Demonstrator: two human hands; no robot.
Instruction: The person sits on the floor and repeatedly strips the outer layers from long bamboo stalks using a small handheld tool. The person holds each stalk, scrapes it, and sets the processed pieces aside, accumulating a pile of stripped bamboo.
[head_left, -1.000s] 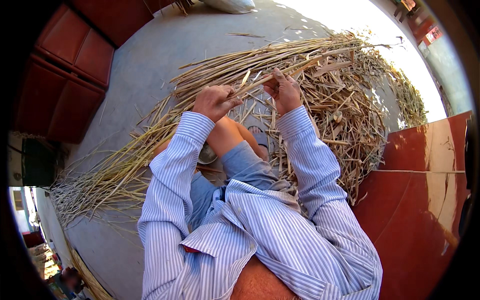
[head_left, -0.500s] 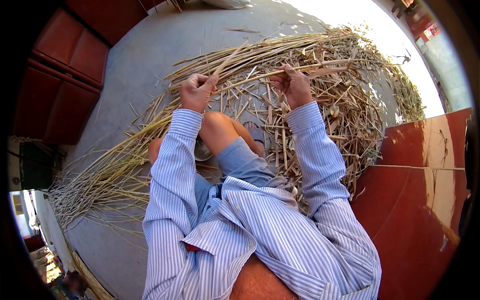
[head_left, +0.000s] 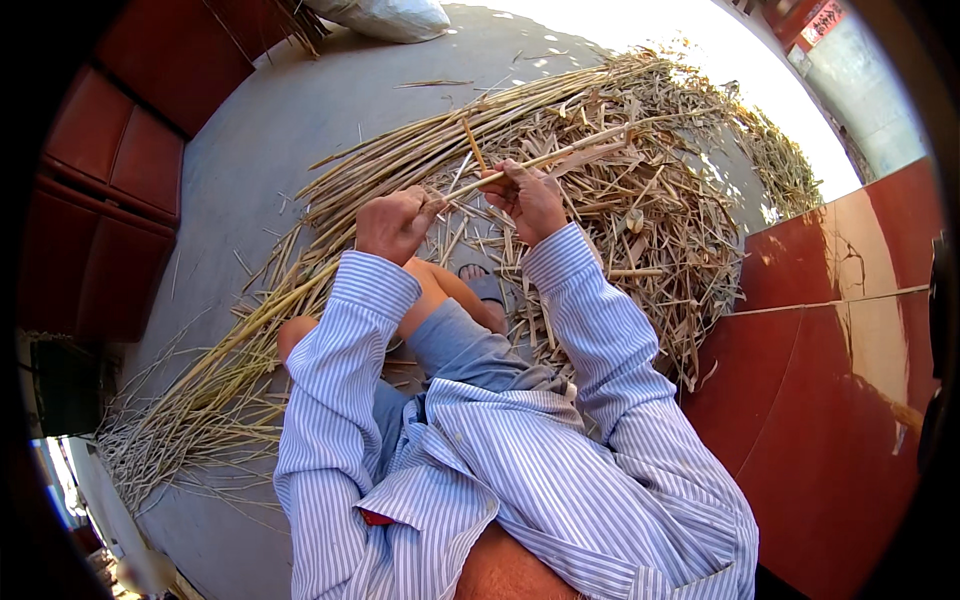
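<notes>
A long pale stalk stretches between my hands, slanting up to the right past my right hand. My left hand is closed round its near end. The fingers of my right hand are pinched on the same stalk a short way along. Just beside those fingers, a narrow tan strip, like a dry leaf sheath, sticks up; whether it is still joined to the stalk I cannot tell. Beneath my hands lie a bundle of long stalks and, to the right, a heap of dry husks.
More thin stalks with branching tops fan out at the lower left. Dark red cabinets stand on the left, and a glossy red panel is at the right. A pale sack sits at the far edge of the grey floor.
My right hand has come leftward, nearer my left hand, along the stalk. The tan strip that rose by my left hand now stands by my right fingers. The whole view has shifted slightly.
</notes>
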